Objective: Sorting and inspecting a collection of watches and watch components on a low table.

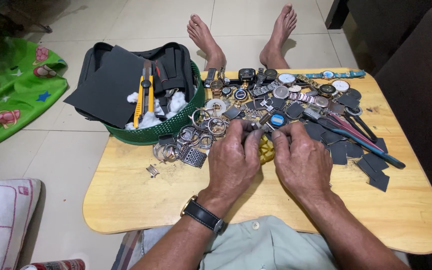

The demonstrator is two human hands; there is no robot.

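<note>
1. Head view: I sit at a low wooden table [136,200] on a pale tiled floor [51,145]; my bare feet lie beyond it.
2. My left hand [233,162] and my right hand [302,162] are close together, fingertips pinching a small metal part [262,128] over a yellow piece [266,150].
3. Watches and watch parts [286,92] cover the far side of the table.
4. A green basket [161,131] at the left corner holds a black pouch [111,82] and a yellow cutter [145,97].
5. Dark square pieces [371,167] lie at the right.
6. A green cloth [11,90] lies on the floor, left.
</note>
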